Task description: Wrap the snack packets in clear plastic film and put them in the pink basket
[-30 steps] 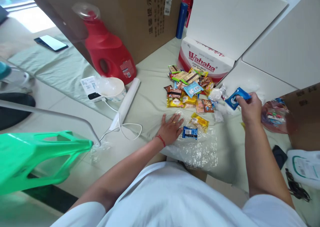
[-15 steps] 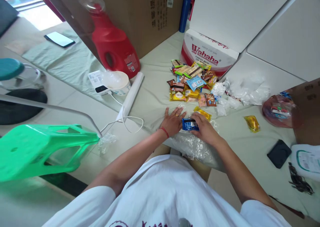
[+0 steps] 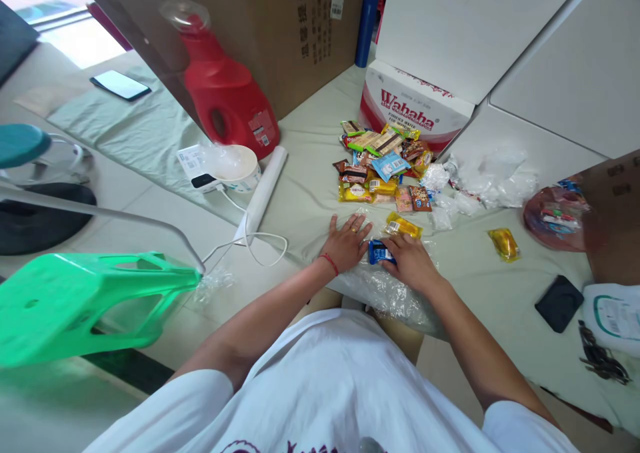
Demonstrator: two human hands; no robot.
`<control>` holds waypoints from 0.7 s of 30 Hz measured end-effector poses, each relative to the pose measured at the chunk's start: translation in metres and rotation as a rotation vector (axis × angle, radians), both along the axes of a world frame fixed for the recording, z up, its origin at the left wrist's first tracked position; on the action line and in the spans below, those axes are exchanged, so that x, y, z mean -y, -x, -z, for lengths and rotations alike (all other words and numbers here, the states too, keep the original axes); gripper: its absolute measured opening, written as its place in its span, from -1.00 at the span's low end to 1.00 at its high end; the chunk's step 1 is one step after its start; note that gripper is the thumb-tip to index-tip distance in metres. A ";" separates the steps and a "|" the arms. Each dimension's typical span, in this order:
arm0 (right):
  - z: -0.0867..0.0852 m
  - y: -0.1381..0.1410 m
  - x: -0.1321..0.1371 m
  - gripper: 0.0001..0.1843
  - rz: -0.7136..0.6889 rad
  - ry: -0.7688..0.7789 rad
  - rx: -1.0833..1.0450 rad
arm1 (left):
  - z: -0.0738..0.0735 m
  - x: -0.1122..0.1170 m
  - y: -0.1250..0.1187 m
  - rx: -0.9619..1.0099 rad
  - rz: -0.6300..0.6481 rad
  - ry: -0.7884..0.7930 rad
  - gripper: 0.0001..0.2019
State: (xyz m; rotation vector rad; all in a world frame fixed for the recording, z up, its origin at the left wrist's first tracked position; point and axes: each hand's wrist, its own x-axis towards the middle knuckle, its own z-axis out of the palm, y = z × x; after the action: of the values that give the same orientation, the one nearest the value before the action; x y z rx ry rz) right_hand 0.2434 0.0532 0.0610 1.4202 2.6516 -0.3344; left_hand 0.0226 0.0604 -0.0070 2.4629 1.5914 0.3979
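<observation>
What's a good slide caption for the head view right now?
Left hand flat on clear plastic, right hand on a blue packet, snack pile beyond, before the Wahaha box.

The red-and-white box [image 3: 416,110] is bearing "Wahaha" and "PURIFIED WATER"; the brown carton [image 3: 265,46] is displaying "温馨提示".

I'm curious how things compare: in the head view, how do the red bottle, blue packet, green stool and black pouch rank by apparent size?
1. Green stool
2. Red bottle
3. Black pouch
4. Blue packet, partly hidden by the right hand
</observation>
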 end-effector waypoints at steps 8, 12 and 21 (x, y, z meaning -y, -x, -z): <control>-0.003 0.005 -0.009 -0.50 0.017 -0.010 0.083 | 0.000 0.000 -0.002 -0.011 -0.015 0.023 -0.47; -0.018 -0.008 0.008 -0.48 0.116 -0.080 -0.019 | 0.000 0.002 -0.003 -0.010 -0.054 0.033 -0.46; 0.001 0.004 0.031 -0.50 0.147 -0.005 -0.030 | -0.001 0.007 0.000 0.022 -0.069 0.020 -0.47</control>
State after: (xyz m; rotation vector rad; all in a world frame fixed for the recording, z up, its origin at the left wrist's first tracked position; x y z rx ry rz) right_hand 0.2399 0.0224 0.0599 1.6286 2.5789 -0.3663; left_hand 0.0227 0.0538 -0.0063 2.3861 1.6662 0.4160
